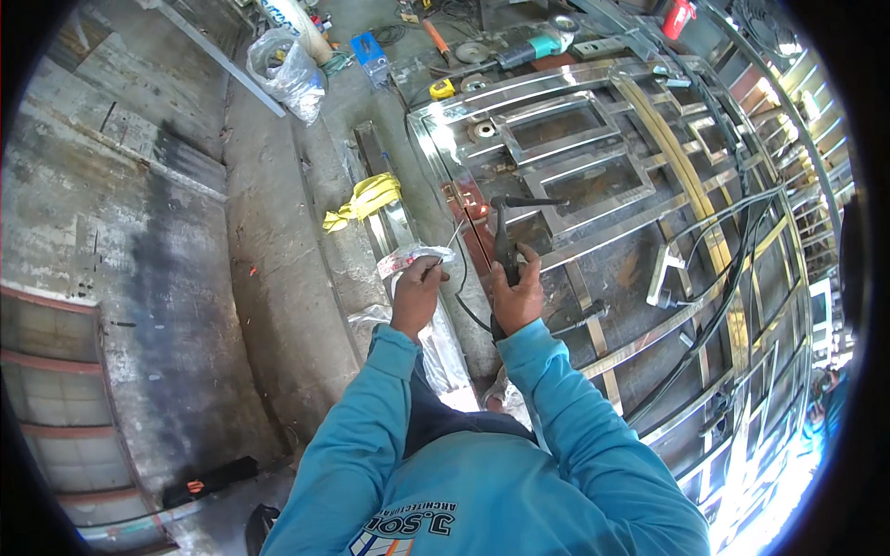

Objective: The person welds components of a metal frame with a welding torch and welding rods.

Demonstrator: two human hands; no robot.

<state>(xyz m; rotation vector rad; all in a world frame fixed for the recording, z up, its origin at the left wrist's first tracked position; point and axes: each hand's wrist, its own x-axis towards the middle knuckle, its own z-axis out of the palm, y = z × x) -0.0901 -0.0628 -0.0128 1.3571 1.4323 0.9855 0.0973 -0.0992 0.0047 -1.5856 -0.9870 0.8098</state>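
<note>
My right hand [519, 292] is wrapped round the black handle of a TIG welding torch [503, 243], whose head stands over the metal frame's left edge. My left hand [417, 295] is closed, with a thin metal rod [453, 243] between its fingertips, pointing up toward the frame. Beside that hand lies a piece of clear plastic wrap with red print [413, 256]. Just ahead of the torch is a shiny reddish stretch of the metal frame [470, 208]. The rod's tip and the spot under the torch are hard to make out.
A yellow strap [369, 198] lies over metal bars at the left. Farther off are an angle grinder [530, 52], a yellow tape measure [442, 89], a blue box [370, 57] and a plastic bag [286, 74]. Black cables [732, 278] cross the frame at the right.
</note>
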